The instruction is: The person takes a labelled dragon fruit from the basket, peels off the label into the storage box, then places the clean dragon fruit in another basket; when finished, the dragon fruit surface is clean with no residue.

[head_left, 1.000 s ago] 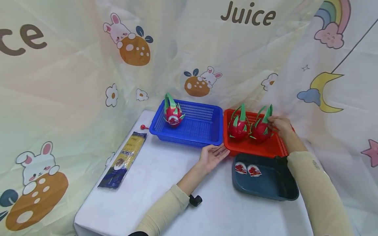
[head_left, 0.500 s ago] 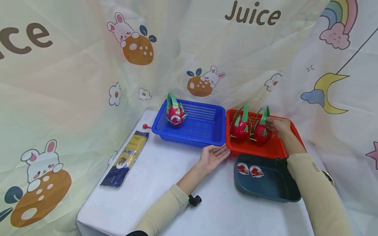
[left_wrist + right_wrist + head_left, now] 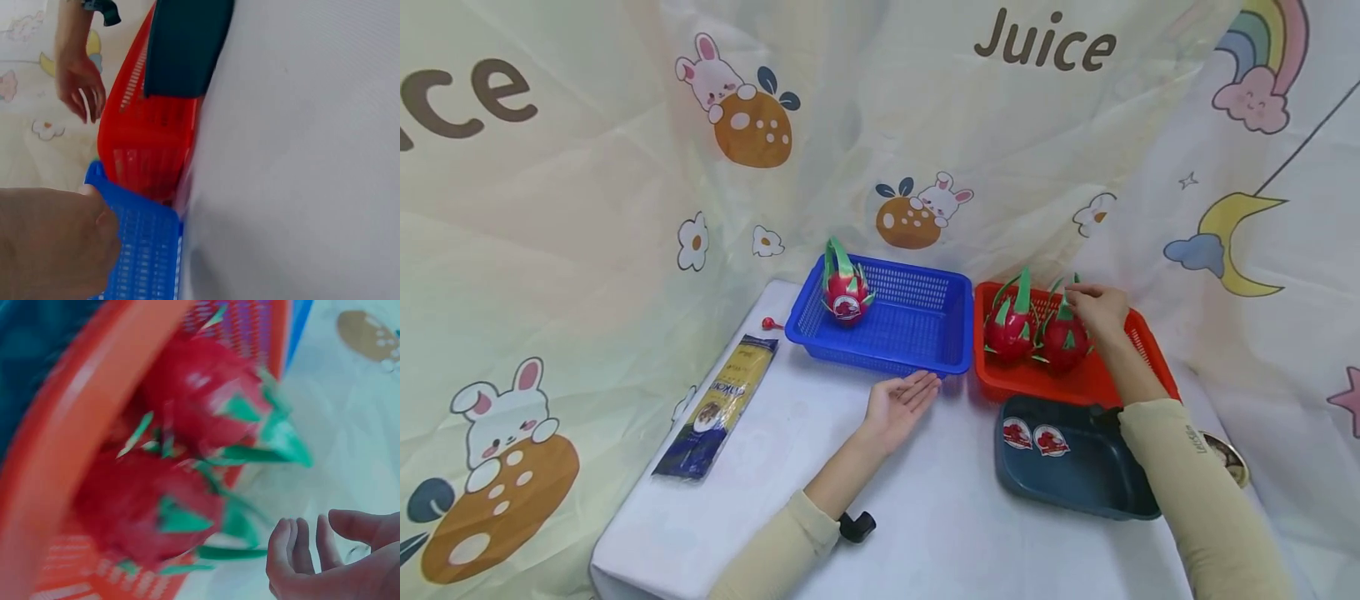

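Note:
My left hand [image 3: 897, 410] lies palm up with fingers extended, at the front edge of the blue basket [image 3: 887, 357]. In that basket, at the left, stands a red dragon fruit [image 3: 847, 296] with green leaves and a round sticker. Two more dragon fruits sit side by side in the red basket [image 3: 1097, 381]: a left one [image 3: 1009, 329] and a right one [image 3: 1064, 343]. My right hand [image 3: 1101, 312] is over the red basket beside the right fruit's leaf tips. In the right wrist view, the right hand's [image 3: 337, 556] loosely bent fingers hold nothing, just apart from the leaves.
A dark teal bin [image 3: 1075, 467] with two round stickers on it stands before the red basket. A yellow and blue packet [image 3: 718, 408] lies on the white table at left, near a small red object [image 3: 769, 323]. A round tin [image 3: 1228, 457] is partly behind the right sleeve.
My left hand has moved left and toward me, away from the red basket's corner. My right hand has come off the right dragon fruit's leaves and shifted slightly up and left.

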### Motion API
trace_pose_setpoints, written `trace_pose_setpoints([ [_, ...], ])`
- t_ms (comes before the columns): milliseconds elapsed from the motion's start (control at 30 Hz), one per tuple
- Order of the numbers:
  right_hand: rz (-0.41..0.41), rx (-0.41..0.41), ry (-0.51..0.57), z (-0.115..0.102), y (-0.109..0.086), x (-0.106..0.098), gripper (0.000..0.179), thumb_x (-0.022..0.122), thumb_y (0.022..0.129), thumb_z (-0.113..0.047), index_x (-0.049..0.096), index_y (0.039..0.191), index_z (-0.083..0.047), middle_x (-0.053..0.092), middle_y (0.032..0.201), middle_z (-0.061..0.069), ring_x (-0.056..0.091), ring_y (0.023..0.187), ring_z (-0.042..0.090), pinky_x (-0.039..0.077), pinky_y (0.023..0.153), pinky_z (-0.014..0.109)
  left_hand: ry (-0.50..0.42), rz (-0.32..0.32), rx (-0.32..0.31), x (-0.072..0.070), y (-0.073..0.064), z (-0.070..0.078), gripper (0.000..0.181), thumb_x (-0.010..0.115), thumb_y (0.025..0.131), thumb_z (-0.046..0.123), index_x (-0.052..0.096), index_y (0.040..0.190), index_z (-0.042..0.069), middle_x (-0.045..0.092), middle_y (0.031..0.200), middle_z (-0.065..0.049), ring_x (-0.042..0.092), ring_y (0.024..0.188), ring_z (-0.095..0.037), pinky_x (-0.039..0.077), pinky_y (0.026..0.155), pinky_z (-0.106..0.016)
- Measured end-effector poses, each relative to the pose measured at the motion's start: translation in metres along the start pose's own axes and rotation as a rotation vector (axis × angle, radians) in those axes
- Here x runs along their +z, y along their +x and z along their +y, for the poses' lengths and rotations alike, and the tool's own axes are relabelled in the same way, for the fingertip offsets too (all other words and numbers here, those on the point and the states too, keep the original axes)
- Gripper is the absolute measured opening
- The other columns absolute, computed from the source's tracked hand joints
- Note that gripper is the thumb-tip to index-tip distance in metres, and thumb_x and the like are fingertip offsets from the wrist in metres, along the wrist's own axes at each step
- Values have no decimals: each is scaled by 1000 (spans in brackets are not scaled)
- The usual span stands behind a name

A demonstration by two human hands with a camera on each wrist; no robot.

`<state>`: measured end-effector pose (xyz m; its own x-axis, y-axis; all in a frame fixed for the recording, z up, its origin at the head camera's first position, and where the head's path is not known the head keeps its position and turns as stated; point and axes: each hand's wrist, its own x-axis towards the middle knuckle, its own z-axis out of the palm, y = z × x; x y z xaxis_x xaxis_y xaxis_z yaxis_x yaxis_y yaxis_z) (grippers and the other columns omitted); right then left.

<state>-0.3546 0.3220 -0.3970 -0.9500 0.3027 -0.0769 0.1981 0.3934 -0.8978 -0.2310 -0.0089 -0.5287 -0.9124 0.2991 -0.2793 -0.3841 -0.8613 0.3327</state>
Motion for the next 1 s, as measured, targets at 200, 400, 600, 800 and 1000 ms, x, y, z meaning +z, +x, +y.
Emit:
trace_pose_setpoints([
  [200,-89,-96,-17,-24,-8,29,46,61,106,-32,64,140,0,60,134,10,68,103,10,56,96,24,11,20,28,-13,-11,24,56,36,101,2,34,153,-15,40,155,-32,40,148,-42,39,120,-41],
  [400,-204,-143,112,-44,-8,72,40,61,107,-19,63,138,5,63,137,22,71,102,12,53,107,39,-28,14,72,-23,-16,48,55,33,103,6,29,155,-13,34,158,-30,39,148,-44,36,122,-44],
  [600,-277,-99,237,-61,-9,131,35,65,104,-13,65,134,7,66,134,26,70,117,32,55,104,40,-85,-5,118,-39,-16,68,57,33,104,7,23,157,-12,30,161,-30,38,148,-45,35,123,-45],
  [800,-357,-112,229,-75,-13,181,33,63,104,-8,65,131,11,68,129,27,67,121,38,57,100,39,-111,-1,169,-52,-18,83,61,33,104,7,17,159,-13,23,165,-31,31,151,-46,33,124,-45],
  [1000,-378,-131,217,-88,-14,215,30,65,102,-7,69,126,10,73,120,24,73,111,32,59,95,37,-113,-20,190,-54,-19,90,62,34,105,8,14,160,-11,22,166,-29,31,151,-45,34,123,-45],
])
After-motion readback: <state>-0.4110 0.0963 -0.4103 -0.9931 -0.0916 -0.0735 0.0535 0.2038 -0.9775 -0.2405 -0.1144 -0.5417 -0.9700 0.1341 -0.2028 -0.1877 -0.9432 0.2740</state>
